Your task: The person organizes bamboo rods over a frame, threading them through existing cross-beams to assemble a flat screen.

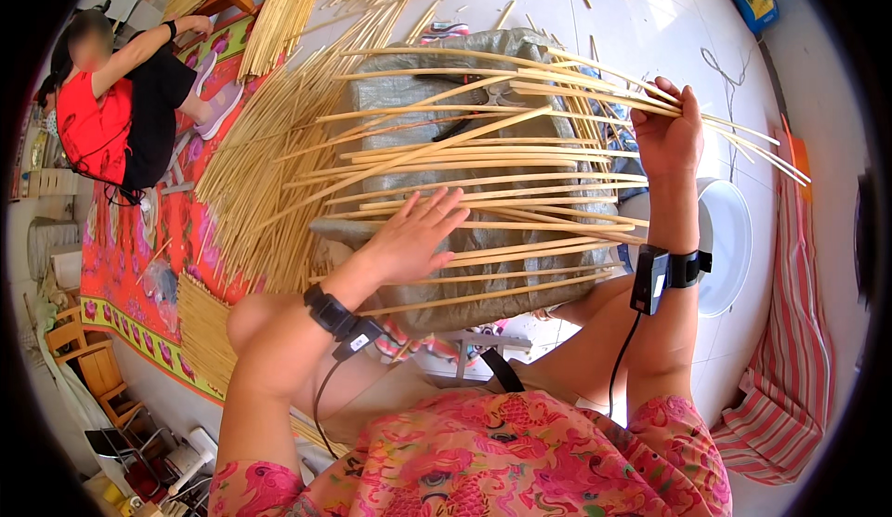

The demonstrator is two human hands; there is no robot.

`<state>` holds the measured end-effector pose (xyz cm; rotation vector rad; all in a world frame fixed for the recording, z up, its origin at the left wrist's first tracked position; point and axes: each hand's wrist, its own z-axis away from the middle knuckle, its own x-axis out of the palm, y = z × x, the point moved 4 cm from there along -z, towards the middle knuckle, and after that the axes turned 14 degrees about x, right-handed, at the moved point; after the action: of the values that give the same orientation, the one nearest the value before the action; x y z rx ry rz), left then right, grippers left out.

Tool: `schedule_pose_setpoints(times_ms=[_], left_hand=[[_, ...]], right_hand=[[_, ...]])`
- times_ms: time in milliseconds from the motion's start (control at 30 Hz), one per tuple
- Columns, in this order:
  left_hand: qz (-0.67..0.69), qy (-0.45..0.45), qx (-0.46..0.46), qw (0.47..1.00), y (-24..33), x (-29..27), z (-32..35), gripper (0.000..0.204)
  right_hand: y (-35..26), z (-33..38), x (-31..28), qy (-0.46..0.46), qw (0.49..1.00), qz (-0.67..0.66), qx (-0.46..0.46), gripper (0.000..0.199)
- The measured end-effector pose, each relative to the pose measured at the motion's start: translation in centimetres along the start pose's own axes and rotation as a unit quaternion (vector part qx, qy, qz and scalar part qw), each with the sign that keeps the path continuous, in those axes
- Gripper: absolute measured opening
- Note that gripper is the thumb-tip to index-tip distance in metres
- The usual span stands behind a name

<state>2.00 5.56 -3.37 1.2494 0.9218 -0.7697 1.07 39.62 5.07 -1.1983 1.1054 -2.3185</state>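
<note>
My right hand (pixel 669 136) is closed round several thin sticks (pixel 595 87) of pale wood or bamboo at the far right. Their left ends reach over a low surface draped in a grey-green woven sheet (pixel 395 99). Across that sheet more loose sticks (pixel 446 157) lie roughly side by side, some crossing at a slant. On them, at the near left, my left hand (pixel 413 238) lies palm down, fingers outstretched, holding nothing. Metal-jawed pliers or cutters (pixel 492 96) with dark handles rest at the far side, partly hidden under the sticks.
A large heap of sticks (pixel 269 173) spreads left over a red flowered mat (pixel 121 252). Another person (pixel 116 108) in red and black sits at the far left. A pale round tub (pixel 729 248) stands right, by a striped cloth (pixel 790 378). Cables (pixel 729 71) lie on the tiles.
</note>
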Motion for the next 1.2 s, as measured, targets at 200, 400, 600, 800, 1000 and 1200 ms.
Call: schedule_pose_setpoints(times_ms=[200,400,600,800,1000,1200], left_hand=[[0.0,-0.025,-0.013,1.0,0.4,0.7,0.0,0.07],[0.039,-0.031,0.022,0.999,0.9,0.0,0.0,0.065],[0.042,0.07,-0.068,0.994,-1.6,-0.6,-0.4,0.028],[0.006,0.143,-0.195,0.97,-4.8,-3.1,1.3,0.016],[0.041,0.148,-0.171,0.973,-6.9,-2.4,2.5,0.014],[0.181,0.132,-0.201,0.954,-9.9,-0.6,4.1,0.02]], right_hand=[[-0.1,-0.3,-0.4,-0.016,1.0,-0.007,0.005,0.039],[-0.1,-0.1,-0.1,0.002,1.0,-0.013,-0.003,0.04],[-0.7,-0.1,-0.5,0.001,1.0,-0.014,-0.009,0.04],[-4.7,-0.7,-3.4,0.016,0.995,-0.044,-0.087,0.04],[-6.9,-0.2,-5.9,0.045,0.991,-0.028,-0.121,0.039],[-6.8,-0.5,-6.5,-0.008,0.995,-0.036,-0.095,0.041]])
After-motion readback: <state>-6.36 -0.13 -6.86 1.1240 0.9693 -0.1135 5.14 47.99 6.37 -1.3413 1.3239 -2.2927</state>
